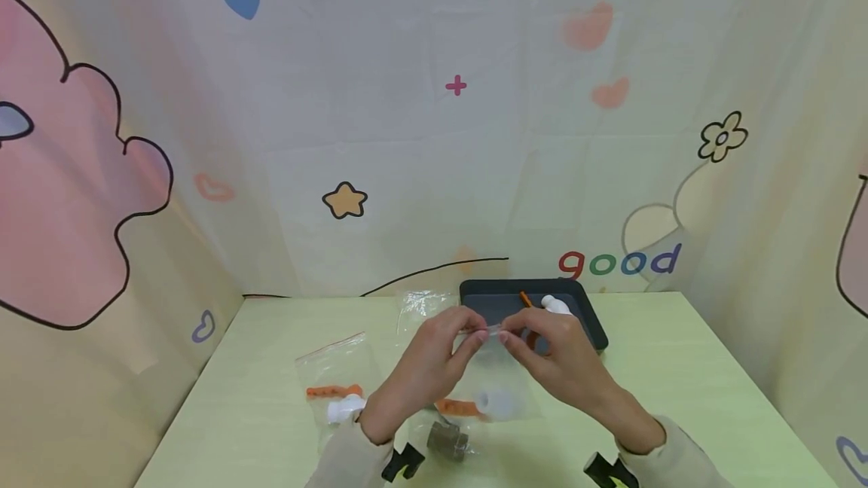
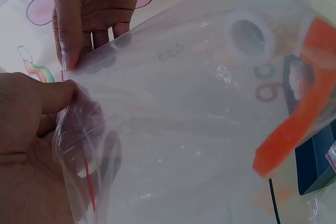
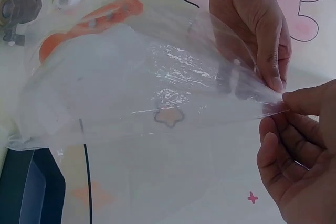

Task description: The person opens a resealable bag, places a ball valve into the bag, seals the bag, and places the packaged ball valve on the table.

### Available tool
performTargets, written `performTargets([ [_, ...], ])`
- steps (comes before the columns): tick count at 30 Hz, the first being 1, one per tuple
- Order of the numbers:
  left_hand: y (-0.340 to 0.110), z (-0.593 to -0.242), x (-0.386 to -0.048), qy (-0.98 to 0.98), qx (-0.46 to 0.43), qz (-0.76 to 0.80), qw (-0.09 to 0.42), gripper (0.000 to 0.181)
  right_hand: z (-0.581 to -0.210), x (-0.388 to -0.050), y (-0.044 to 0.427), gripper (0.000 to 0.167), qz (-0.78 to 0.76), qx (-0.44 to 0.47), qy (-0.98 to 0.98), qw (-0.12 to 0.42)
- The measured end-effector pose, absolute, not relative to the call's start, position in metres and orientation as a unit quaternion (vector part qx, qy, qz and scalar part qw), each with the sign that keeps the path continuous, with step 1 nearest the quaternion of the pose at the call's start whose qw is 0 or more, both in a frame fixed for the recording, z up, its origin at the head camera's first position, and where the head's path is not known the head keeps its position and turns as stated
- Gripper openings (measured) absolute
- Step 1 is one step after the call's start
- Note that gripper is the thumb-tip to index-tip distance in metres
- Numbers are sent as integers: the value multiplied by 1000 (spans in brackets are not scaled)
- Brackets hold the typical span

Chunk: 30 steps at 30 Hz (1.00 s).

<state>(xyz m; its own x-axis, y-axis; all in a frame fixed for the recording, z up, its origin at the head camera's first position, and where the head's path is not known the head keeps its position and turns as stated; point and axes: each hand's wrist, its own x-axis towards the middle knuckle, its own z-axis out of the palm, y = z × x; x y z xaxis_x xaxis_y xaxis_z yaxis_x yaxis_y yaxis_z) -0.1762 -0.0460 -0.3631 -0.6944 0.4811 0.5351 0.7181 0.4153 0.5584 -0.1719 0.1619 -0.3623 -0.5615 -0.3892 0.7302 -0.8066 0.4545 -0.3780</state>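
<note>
Both hands pinch the top edge of a clear zip bag, close together. The left hand holds it between thumb and fingers; the right hand pinches the edge just beside it. Low in the hanging bag are an orange piece and a white round piece. In the left wrist view the left hand is at the left, below the right hand. The right wrist view shows the orange piece through the film.
A dark tray with orange and white pieces stands at the back. At the left lies another clear bag holding an orange and a white piece. A grey-brown fitting in film is near the front; another bag lies beside the tray.
</note>
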Motion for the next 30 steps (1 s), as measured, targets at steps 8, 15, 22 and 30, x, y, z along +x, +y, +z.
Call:
performTargets([
  [8, -46, -364, -175, -819, -383, -382, 192, 8, -361, -172, 161, 22, 341, 380, -796, 325],
  [15, -43, -366, -176, -802, -392, -392, 223, 8, -360, -171, 160, 22, 340, 388, -783, 348],
  [22, -42, -368, -175, -805, -385, -395, 220, 9, -362, -169, 159, 22, 336, 386, -783, 352],
  [30, -46, -369, -177, -812, -357, -444, 128, 19, -361, -167, 161, 22, 341, 368, -796, 339],
])
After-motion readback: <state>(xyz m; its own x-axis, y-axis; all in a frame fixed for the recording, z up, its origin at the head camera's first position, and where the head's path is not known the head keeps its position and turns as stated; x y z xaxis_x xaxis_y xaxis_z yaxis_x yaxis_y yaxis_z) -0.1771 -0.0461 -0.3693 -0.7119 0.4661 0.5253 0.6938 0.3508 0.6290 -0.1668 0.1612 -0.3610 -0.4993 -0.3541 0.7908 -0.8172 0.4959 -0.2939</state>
